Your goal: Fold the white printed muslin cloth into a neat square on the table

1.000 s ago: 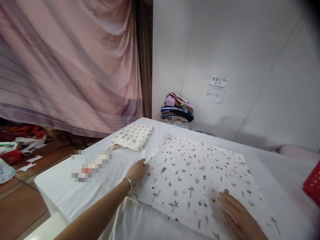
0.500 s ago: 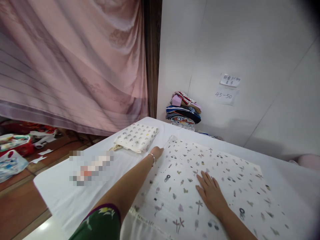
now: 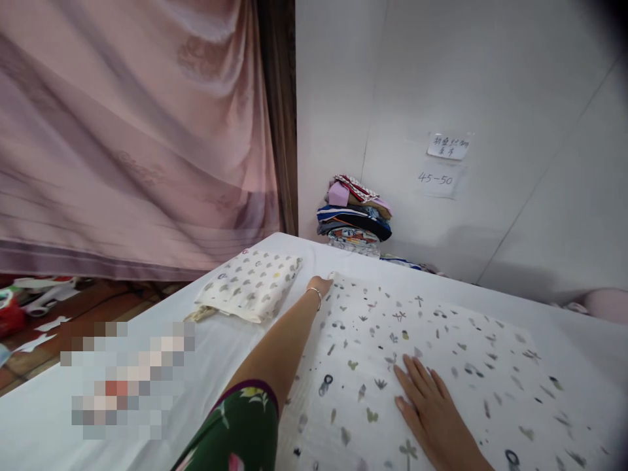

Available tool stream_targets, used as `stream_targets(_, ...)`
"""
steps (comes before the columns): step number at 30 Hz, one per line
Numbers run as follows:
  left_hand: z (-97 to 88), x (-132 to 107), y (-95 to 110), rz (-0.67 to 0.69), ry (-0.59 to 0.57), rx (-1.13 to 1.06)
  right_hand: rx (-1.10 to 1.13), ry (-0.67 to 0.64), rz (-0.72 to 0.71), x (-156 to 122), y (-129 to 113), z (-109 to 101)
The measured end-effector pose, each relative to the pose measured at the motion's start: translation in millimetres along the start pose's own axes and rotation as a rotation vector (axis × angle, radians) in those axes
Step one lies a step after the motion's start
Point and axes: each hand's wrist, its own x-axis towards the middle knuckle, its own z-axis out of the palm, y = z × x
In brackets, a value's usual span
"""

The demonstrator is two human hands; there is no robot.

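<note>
Left hand (image 3: 320,285) is touching printed cloth (image 3: 464,356) at far corner, grip unclear; right hand (image 3: 434,405) is lying flat on it, grip apart.

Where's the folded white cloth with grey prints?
In the head view, the folded grey-printed white cloth lies left of centre on the white table, left of the left hand.

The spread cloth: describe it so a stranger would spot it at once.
Find the white table by the pink curtain. On it, right of the folded cloth, the spread cloth lies beneath the right hand, its far left corner by the left hand. Unlike the folded cloth, it lies broad and flat, with scattered palms and rainbows.
</note>
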Motion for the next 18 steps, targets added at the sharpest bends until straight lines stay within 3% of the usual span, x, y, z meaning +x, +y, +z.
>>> stream_targets(5,8.1,16.8,8.5,0.091,0.052,0.143,0.010,-0.038,0.004,1.8,1.2,0.8)
stream_targets(12,19.6,9.3,6.3,0.301,0.193,0.335,0.031,-0.007,-0.005,2.4,7.4,11.6)
stream_targets(18,32.4,6.9,3.6,0.535,0.070,0.461,0.069,-0.039,0.010,2.5,4.6,5.3)
